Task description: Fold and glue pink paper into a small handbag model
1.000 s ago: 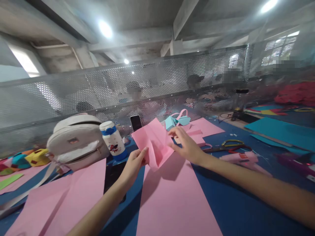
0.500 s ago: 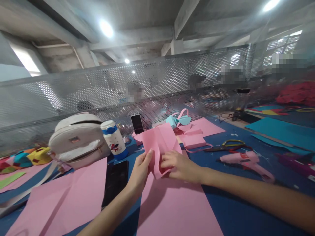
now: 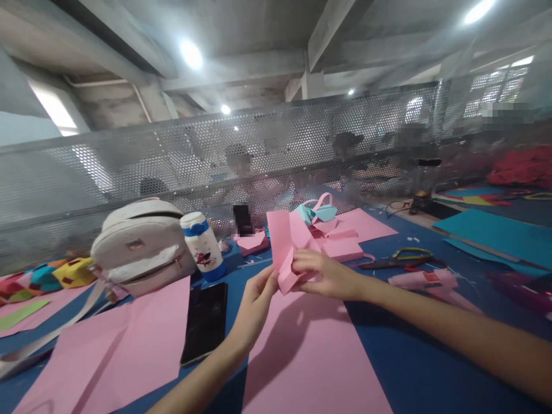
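Between my hands, a folded piece of pink paper (image 3: 282, 238) is held up above the table, its creased panels standing at angles. My left hand (image 3: 257, 299) pinches its lower left edge between thumb and fingers. From the right, my right hand (image 3: 325, 275) grips the paper's lower right part, with curled fingers partly tucked into the fold; some fingertips are hidden. Beneath both hands lies a large flat pink sheet (image 3: 313, 362), shadowed by them. Just behind the held piece are pink folded paper pieces (image 3: 342, 248) and a light-blue paper shape (image 3: 323, 213).
Left of my hands are a black phone (image 3: 206, 325), another pink sheet (image 3: 129, 345), a white bottle (image 3: 202, 247) and a pale backpack (image 3: 138, 247). On the right lie scissors (image 3: 405, 257), a pink glue gun (image 3: 431, 280) and blue sheets (image 3: 495, 236). A perforated metal screen (image 3: 276, 138) stands behind.
The pink paper has turned and now shows a narrower, more folded shape. My left hand has shifted slightly right and the paper's lower edge has risen. The view has moved slightly.
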